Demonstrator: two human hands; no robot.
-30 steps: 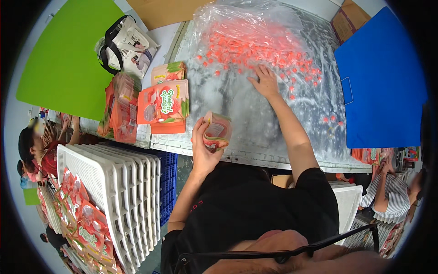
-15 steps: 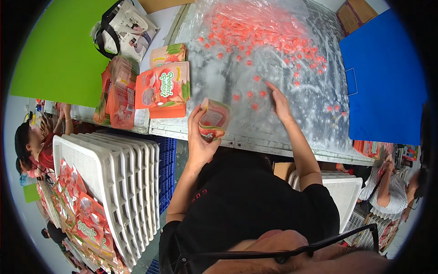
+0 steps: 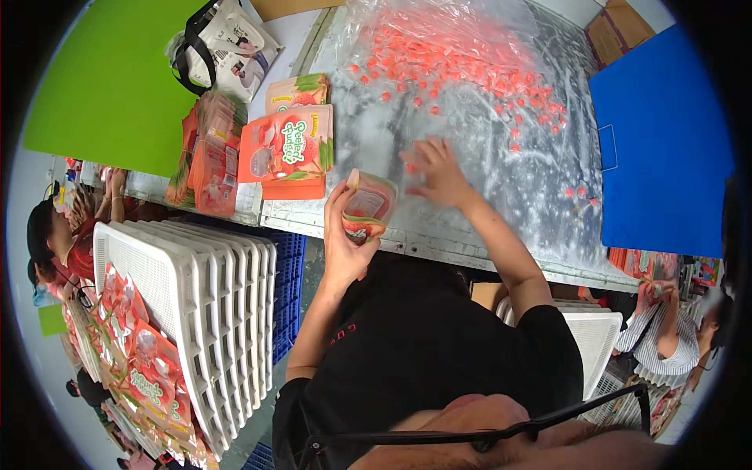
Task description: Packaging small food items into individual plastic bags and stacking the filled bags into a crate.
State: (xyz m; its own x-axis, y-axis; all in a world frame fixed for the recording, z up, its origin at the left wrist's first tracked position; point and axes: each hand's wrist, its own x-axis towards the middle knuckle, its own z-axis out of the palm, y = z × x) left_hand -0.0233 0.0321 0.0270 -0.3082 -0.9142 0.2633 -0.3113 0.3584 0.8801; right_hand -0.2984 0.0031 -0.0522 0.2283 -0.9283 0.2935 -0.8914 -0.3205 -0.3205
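Note:
My left hand grips a pink and green pouch at the table's near edge, and the pouch's mouth gapes open. To the right of it, my right hand is low over the metal table top, fingers spread and slightly blurred. A red wrapped candy shows beside its fingertips; anything under the palm is hidden. Farther back lies a large heap of the same red candies, partly under clear plastic sheeting, with loose ones strewn in front.
Flat pouches are stacked left of my left hand, beside a bundle of pouches. A white tote bag, green panel and blue panel flank the table. Stacked white trays stand at left; people sit on both sides.
My right hand has swept left toward the pouch, and the few loose candies near it are now mostly covered by it or out of sight. My left hand holds the pouch as before.

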